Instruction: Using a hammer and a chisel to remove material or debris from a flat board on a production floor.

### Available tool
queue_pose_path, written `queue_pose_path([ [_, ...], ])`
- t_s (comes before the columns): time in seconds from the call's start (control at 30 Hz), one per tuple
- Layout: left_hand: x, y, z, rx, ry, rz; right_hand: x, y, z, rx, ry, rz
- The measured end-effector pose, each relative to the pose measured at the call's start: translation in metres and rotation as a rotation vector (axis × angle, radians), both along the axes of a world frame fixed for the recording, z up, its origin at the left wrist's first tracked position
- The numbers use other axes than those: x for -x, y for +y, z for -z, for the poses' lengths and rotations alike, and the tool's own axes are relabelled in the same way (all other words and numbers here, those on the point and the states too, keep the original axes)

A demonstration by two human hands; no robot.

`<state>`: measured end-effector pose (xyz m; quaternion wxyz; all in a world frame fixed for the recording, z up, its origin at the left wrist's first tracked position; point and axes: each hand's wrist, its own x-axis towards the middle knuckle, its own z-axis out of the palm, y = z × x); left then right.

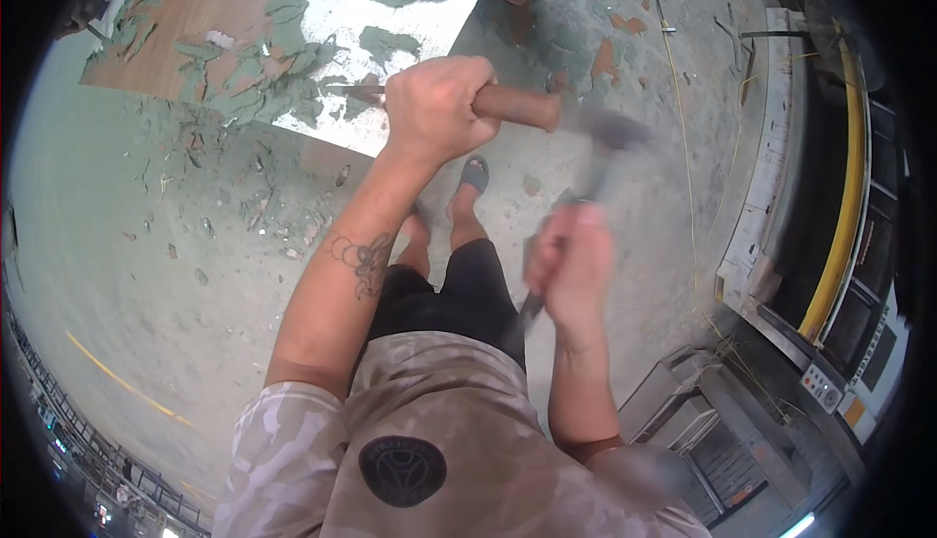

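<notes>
My left hand (439, 113) is wrapped round a chisel (517, 106) with a brown, wood-like handle. Its thin dark blade (356, 92) points left, over the edge of a large board (366, 11). Green, flaking coating (293, 60) covers parts of that board, with bare white and brown wood-grain areas between. Lower and to the right, my right hand (578, 269) grips a hammer (610, 133), both smeared by motion. The hammer's dark head is up beside the butt of the chisel handle; whether the two touch cannot be made out.
Green and orange-brown flakes (603, 58) litter the concrete floor (625, 313). On the right runs a long machine with a yellow rail (839, 235) and a control panel (820, 389). A grey metal frame (722, 431) stands at lower right. Thin cords (673, 79) lie across the floor.
</notes>
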<state>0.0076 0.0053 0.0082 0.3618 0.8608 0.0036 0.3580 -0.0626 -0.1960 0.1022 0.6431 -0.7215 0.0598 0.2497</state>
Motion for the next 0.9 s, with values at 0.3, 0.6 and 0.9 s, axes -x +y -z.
queue_pose_path([
  [0.3, 0.008, 0.006, -0.002, -0.022, 0.056, 0.021, -0.002, 0.004, 0.001, -0.056, 0.202, 0.030],
  [0.6, 0.006, 0.021, 0.013, -0.163, 0.072, -0.026, -0.003, 0.013, 0.011, -0.086, 0.178, 0.016],
  [0.9, 0.017, 0.005, 0.014, -0.144, 0.072, 0.096, -0.023, -0.031, 0.005, -0.258, 0.103, 0.322],
])
